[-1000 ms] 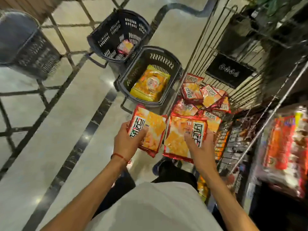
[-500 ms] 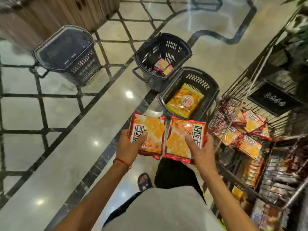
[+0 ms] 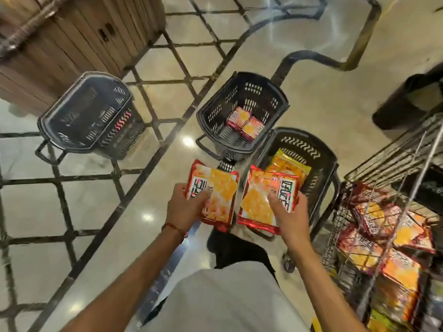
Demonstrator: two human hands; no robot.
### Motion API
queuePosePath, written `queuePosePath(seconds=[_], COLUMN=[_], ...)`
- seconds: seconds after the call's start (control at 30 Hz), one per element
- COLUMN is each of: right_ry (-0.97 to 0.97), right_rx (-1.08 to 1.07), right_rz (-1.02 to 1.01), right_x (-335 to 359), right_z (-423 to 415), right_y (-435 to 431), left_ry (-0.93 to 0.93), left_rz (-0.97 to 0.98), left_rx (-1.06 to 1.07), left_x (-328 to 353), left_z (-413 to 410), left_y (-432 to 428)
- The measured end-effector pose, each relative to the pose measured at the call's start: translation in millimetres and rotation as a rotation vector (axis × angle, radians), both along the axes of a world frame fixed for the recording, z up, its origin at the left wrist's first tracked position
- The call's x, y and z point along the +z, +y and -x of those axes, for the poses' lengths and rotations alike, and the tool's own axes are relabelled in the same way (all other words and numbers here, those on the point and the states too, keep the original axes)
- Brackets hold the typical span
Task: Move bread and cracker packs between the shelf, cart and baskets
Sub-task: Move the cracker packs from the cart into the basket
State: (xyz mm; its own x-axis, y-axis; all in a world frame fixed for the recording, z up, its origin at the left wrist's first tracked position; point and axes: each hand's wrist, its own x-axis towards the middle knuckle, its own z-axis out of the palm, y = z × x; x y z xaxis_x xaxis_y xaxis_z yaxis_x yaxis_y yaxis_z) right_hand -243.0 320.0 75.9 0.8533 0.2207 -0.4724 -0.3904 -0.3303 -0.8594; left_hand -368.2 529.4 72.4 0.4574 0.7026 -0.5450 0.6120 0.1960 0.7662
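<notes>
Here the left hand [image 3: 185, 209] grips 1 red-and-orange foil cracker pack [image 3: 217, 188] and the right hand [image 3: 291, 218] pinches a 2nd matching pack [image 3: 261, 197], both at the near black plastic basket [image 3: 333, 160], by its left rim. Slick foil under thumb-only grips could slip and drop outside it.

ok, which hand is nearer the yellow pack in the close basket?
Right. The right hand, gripping a red cracker pack, is just this side of the yellow pack. The left hand, holding the other red pack, is farther off to the left.
</notes>
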Motion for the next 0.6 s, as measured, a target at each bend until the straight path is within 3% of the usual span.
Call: queuePosePath(seconds=[0.3, 0.6], right_ry=[0.047, 0.149], right_rx=[-0.029, -0.161], right_rz=[0.045, 0.096], right_x=[-3.2, -59.7], right_z=[-121.1, -226.2], right_y=[108.9, 208.6], left_ry=[0.033, 0.067], left_rz=[0.024, 0.050], left_rx=[-0.050, -0.246], left_x=[1.4, -68.6], left_z=[-137.7, -278.9], left_y=[120.6, 239.2])
